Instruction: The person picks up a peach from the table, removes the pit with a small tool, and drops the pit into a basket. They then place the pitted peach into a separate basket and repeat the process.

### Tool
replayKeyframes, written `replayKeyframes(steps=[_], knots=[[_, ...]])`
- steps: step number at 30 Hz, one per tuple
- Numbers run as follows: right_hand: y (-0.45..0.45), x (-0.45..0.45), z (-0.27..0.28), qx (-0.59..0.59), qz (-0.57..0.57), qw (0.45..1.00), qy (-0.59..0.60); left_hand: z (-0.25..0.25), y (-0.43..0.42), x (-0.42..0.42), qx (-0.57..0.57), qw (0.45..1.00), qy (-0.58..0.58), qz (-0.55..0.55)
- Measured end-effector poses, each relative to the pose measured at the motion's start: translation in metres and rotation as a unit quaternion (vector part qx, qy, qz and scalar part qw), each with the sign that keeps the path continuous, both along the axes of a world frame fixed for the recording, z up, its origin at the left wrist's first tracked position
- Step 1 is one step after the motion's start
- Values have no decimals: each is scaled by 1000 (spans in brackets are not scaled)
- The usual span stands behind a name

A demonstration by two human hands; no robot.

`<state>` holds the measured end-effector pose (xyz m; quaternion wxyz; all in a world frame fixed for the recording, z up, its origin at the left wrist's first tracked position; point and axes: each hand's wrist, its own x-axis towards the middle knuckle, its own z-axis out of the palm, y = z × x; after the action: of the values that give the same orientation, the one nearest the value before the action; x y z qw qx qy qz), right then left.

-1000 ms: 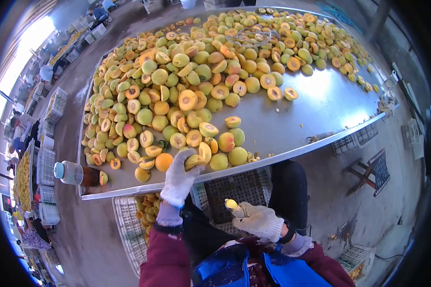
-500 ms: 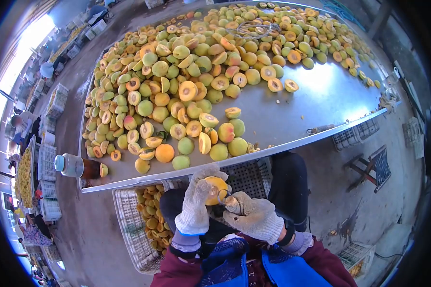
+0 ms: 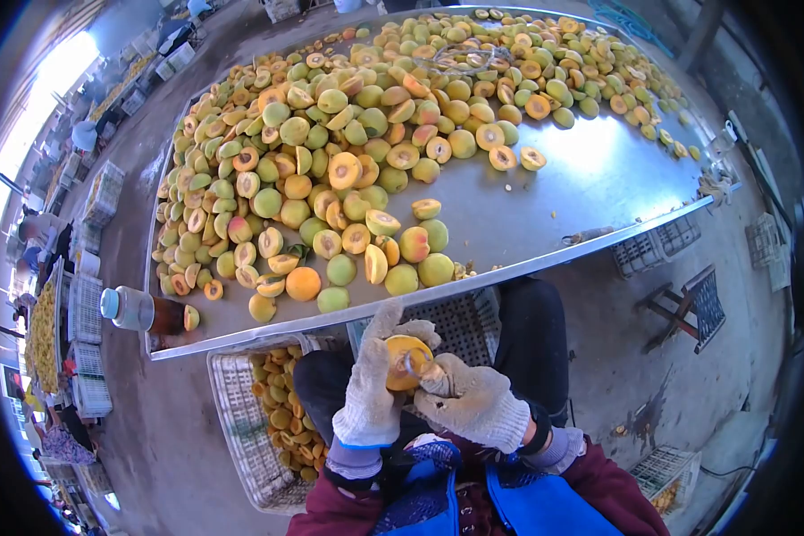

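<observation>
My left hand [image 3: 372,380], in a whitish knit glove, is closed around a yellow peach half [image 3: 403,350], its cut face turned toward me. My right hand [image 3: 481,404], gloved the same way, grips a small pitting tool [image 3: 413,363] with a curved metal loop. The loop is at the peach's cut face; most of the handle is hidden in the glove. Both hands are over my lap, just below the edge of a metal table [image 3: 590,196]. Heaped on that table are many whole and halved peaches [image 3: 344,170].
A white crate [image 3: 241,429] of peach halves stands at my left knee, and a dark crate [image 3: 456,326] sits under the table edge. A jar of brown liquid [image 3: 143,311] lies at the table's left corner. A folding stool [image 3: 688,308] is on the right. People work at far left.
The metal loop has moved from the peach's right edge onto its cut face. My left fingers have spread a little around the fruit. The view has shifted slightly.
</observation>
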<state>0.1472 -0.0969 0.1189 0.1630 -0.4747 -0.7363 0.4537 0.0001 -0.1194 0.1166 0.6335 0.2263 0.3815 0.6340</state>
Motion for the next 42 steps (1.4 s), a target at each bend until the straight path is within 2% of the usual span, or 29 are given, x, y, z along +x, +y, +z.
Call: replayKeyframes(steps=[1, 3, 4, 5, 7, 9, 11, 13, 15, 17, 20, 23, 25, 26, 27, 28, 29, 31, 32, 33, 34, 35, 36, 37, 38, 40, 41, 42], knots=[[2, 1, 4, 2, 0, 1000, 0, 0, -2, 2, -33, 999, 32, 10], [8, 2, 16, -101, -106, 986, 78, -2, -8, -4, -68, 995, 66, 20], [10, 1, 12, -28, -113, 993, 33, -4, -12, -18, -101, 984, 118, -85], [9, 2, 12, -29, -111, 993, 33, -7, -16, -27, -130, 959, 168, -186], [7, 2, 12, 61, -103, 992, 35, -23, -21, -30, -118, 964, 163, -171], [0, 0, 13, 28, -97, 994, 39, -23, -19, -26, -67, 996, -42, -30], [-6, -2, 10, -42, -8, 998, -41, -20, -15, -21, -49, 998, -33, -7], [-10, -7, 8, -41, 14, 996, -77, -12, -13, -12, -59, 995, -47, 67], [-16, -9, -3, 106, 58, 992, -42, -19, -13, -11, -65, 995, -36, 66], [-18, -11, -10, 76, 32, 996, -27, -26, -15, -10, 3, 997, -48, 66], [-17, -12, -8, 71, 33, 995, -62, -19, -16, -7, 3, 998, 5, 61], [-19, -14, -4, 100, 34, 992, -62, -4, -19, 4, 2, 995, -4, 98], [-19, -16, 11, 27, 38, 994, -98, -1, -22, 8, 17, 994, 13, 107], [-20, -15, 9, 27, 38, 994, -99, 0, -22, 9, 34, 992, 30, 117], [-24, -12, 6, 56, 47, 996, -47, 2, -23, 10, 33, 992, 29, 116], [-25, -11, 3, 86, 58, 995, 4, 4, -24, 10, 45, 989, 76, 116], [-25, -11, -1, 86, 58, 995, 3, 5, -24, 9, 58, 984, 123, 117], [-26, -9, -7, -58, 54, 992, 98, 6, -23, 2, 44, 981, 158, 99], [-25, -9, -3, -59, 52, 992, 97, 6, -23, -1, 31, 977, 195, 80], [-20, -8, 6, -232, 56, 963, 124, 6, -22, -3, 31, 977, 195, 79], [-16, -8, 13, -397, 58, 904, 148, 6, -21, -4, 43, 962, 262, 70], [-12, -7, 17, -396, 58, 904, 149, 7, -19, -5, 57, 941, 327, 60], [-9, -4, 20, -450, 78, 874, 165, 10, -13, -8, 128, 882, 448, 69], [-7, 0, 21, -504, 97, 839, 179, 16, -11, -8, 127, 883, 448, 67], [-4, 4, 20, -504, 96, 839, 180, 22, -10, -8, 125, 875, 467, 40], [2, 11, 12, -644, 122, 725, 213, 24, -5, -12, 142, 869, 474, 3], [0, 13, 6, -644, 122, 725, 214, 25, -5, -13, 142, 869, 475, 2], [-4, 15, -1, -668, 144, 663, 306, 25, -4, -15, 162, 871, 463, -26]])
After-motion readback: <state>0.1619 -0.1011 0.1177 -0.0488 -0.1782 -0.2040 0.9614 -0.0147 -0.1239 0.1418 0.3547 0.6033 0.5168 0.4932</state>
